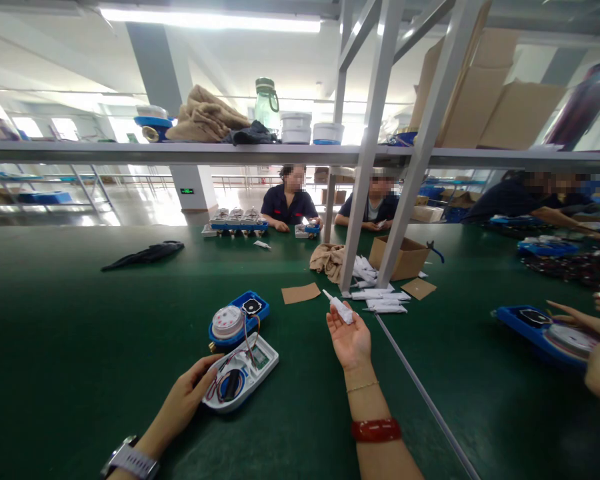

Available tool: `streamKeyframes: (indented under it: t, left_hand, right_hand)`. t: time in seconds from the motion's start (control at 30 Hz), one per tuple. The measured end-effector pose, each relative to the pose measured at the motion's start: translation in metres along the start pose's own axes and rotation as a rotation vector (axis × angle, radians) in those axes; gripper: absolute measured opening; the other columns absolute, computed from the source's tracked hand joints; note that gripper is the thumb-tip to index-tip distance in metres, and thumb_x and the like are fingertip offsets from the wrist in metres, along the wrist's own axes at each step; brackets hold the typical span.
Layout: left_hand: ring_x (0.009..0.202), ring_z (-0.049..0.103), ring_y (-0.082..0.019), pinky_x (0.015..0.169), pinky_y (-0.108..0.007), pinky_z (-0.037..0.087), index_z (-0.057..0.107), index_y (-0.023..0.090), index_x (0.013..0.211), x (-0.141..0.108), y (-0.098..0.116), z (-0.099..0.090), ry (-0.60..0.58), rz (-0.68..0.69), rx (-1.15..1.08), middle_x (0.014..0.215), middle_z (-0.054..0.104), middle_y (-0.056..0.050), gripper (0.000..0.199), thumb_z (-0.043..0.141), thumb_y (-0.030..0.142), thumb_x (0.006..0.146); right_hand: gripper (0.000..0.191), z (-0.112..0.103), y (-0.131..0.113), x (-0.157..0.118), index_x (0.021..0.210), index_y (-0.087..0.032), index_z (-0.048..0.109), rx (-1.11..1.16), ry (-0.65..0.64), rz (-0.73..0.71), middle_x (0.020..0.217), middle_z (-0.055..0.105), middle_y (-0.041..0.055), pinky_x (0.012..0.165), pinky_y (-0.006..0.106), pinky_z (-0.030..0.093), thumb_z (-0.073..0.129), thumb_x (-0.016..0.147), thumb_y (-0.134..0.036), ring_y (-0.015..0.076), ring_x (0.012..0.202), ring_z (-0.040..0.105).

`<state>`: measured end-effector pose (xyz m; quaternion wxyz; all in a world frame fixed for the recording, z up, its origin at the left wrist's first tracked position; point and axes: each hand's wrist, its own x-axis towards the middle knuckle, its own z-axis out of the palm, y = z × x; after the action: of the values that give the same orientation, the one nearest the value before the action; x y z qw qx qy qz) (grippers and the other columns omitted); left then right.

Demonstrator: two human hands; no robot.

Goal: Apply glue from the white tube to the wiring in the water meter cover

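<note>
My left hand (193, 385) grips the near left edge of a white meter cover (244, 393), which lies open side up. Inside it are a circuit board, coiled wires and a black cylinder. Thin wires run from the cover to a blue water meter (227, 323) with a round white dial, just behind it. My right hand (351, 339) is palm up, with the fingers curled round a white glue tube (341, 311) whose nozzle points up and left. Beyond that hand, several similar tubes (386, 308) lie in a pile by the shelf post.
A flat piece of cardboard (301, 293), a brown cloth (327, 259) and a cardboard box (405, 257) sit around the metal post (367, 153). At right, a co-worker's hands (597, 340) hold another blue meter (535, 333). A dark cloth (147, 255) lies far left; people sit opposite.
</note>
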<state>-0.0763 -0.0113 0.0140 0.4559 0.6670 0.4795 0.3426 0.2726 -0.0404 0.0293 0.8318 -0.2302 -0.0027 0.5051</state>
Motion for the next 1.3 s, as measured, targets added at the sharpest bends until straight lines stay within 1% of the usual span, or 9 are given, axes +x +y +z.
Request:
streamKeyframes:
  t: [0.27,0.43,0.6,0.8,1.13,1.3]
  left_hand:
    - [0.094,0.068,-0.029,0.081,-0.037,0.055,0.067,0.020,0.114,-0.001,-0.001,0.001,0.010,0.000,-0.001,0.108,0.072,-0.008,0.057,0.058,0.063,0.077]
    - [0.095,0.067,-0.029,0.081,-0.037,0.055,0.067,0.020,0.112,-0.004,0.005,0.003,0.029,0.005,0.011,0.106,0.073,-0.008,0.056,0.058,0.063,0.076]
    - [0.091,0.068,-0.028,0.081,-0.037,0.055,0.068,0.021,0.110,-0.008,0.011,0.008,0.089,0.003,-0.008,0.102,0.073,-0.007,0.054,0.057,0.062,0.077]
    - [0.095,0.067,-0.029,0.080,-0.038,0.055,0.067,0.020,0.111,-0.007,0.010,0.008,0.074,0.009,-0.007,0.105,0.073,-0.008,0.055,0.057,0.062,0.077]
    - [0.092,0.068,-0.029,0.082,-0.038,0.054,0.068,0.022,0.112,-0.007,0.005,0.007,0.073,0.003,-0.033,0.105,0.073,-0.007,0.054,0.059,0.061,0.077]
    - [0.095,0.068,-0.028,0.082,-0.036,0.054,0.066,0.020,0.115,-0.007,0.004,0.007,0.034,0.004,-0.031,0.109,0.072,-0.007,0.055,0.058,0.061,0.079]
  right_hand:
    - [0.035,-0.002,0.000,0.003,0.119,-0.016,0.055,0.008,0.023,-0.026,0.117,0.059,0.0084,0.081,0.040,0.054,0.056,0.091,-0.037,0.0196,0.097,0.061]
    - [0.034,-0.004,0.000,0.005,0.119,-0.016,0.056,-0.008,0.020,-0.043,0.116,0.059,0.0082,0.080,0.039,0.054,0.057,0.091,-0.036,0.0193,0.097,0.061]
    - [0.034,-0.006,0.000,0.007,0.118,-0.016,0.056,-0.019,0.016,-0.055,0.115,0.060,0.0080,0.080,0.039,0.054,0.057,0.091,-0.036,0.0188,0.096,0.061]
    - [0.034,-0.002,-0.002,0.003,0.117,-0.016,0.056,0.012,0.011,-0.034,0.115,0.060,0.0081,0.080,0.039,0.054,0.056,0.091,-0.037,0.0190,0.096,0.061]
    - [0.034,0.001,-0.004,0.001,0.118,-0.016,0.056,0.042,0.016,-0.021,0.115,0.060,0.0081,0.080,0.039,0.054,0.056,0.091,-0.037,0.0189,0.096,0.061]
    - [0.033,0.002,-0.004,0.000,0.118,-0.016,0.056,0.059,0.023,-0.020,0.115,0.060,0.0080,0.079,0.038,0.054,0.057,0.091,-0.036,0.0188,0.096,0.061]
